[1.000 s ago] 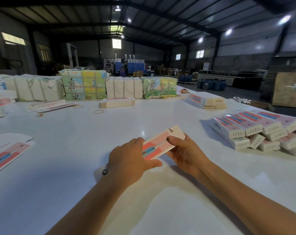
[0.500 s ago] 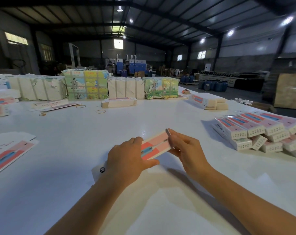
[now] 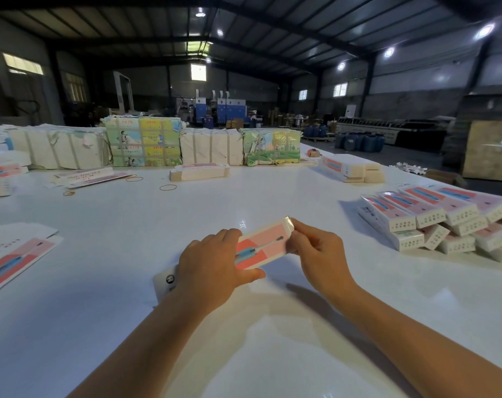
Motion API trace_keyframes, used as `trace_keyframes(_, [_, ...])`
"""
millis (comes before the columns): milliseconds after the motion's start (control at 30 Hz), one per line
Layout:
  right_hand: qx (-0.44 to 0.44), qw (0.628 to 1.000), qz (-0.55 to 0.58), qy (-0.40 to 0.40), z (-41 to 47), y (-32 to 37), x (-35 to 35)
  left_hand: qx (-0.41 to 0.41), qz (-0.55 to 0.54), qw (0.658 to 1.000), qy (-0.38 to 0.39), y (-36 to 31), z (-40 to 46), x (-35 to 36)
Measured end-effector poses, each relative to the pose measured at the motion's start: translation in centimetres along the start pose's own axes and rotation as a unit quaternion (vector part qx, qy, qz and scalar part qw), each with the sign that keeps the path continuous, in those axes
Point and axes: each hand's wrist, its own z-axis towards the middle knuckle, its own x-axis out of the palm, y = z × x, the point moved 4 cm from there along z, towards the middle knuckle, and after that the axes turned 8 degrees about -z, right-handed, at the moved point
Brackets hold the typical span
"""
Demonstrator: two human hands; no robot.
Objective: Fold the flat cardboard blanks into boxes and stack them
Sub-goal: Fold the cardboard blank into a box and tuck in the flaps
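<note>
Head view: left hand (image 3: 212,271) grips the pink box (image 3: 261,245); right hand (image 3: 318,254) fingers (image 3: 297,228) pinch its end flap above the table (image 3: 100,282); finished boxes (image 3: 439,219) stacked by the right edge.

white table (image 3: 272,354) | folded boxes (image 3: 433,222) right | flat blanks (image 3: 11,259) left | rubber bands (image 3: 168,187)

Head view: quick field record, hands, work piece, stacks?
left hand: grips near end of pink carton
right hand: pinches far end flap
pink carton: partly folded, held over white table
folded boxes: piled at right
flat blanks: lying at left
rubber band: loose, mid-table
</note>
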Motion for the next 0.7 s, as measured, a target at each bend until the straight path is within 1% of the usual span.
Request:
trace_keyframes(100, [-0.043,0.997,-0.061,-0.006,-0.2,0.1,0.0,-0.004,-0.013,1.0,0.006,0.2,0.0,0.0])
trace_keyframes(200, [-0.085,0.992,-0.096,0.002,-0.5,0.7,0.4,-0.016,-0.018,1.0,0.008,0.3,0.0,0.0])
trace_keyframes(333, [-0.088,0.987,-0.131,-0.003,-0.9,0.9,1.1,-0.027,0.007,1.0,-0.003,-0.3,0.1,0.3])
trace_keyframes(500, [-0.066,0.993,-0.095,-0.002,-0.9,1.0,1.3,-0.046,0.015,0.999,-0.001,-0.5,0.1,0.7])
trace_keyframes(633, [-0.015,0.999,0.006,0.03,-0.2,0.6,0.8,-0.059,0.009,0.998,0.007,0.0,0.1,0.5])
trace_keyframes(700, [-0.025,0.999,0.005,0.026,-0.3,0.8,0.8,-0.056,0.009,0.998,0.01,0.0,0.1,0.5])
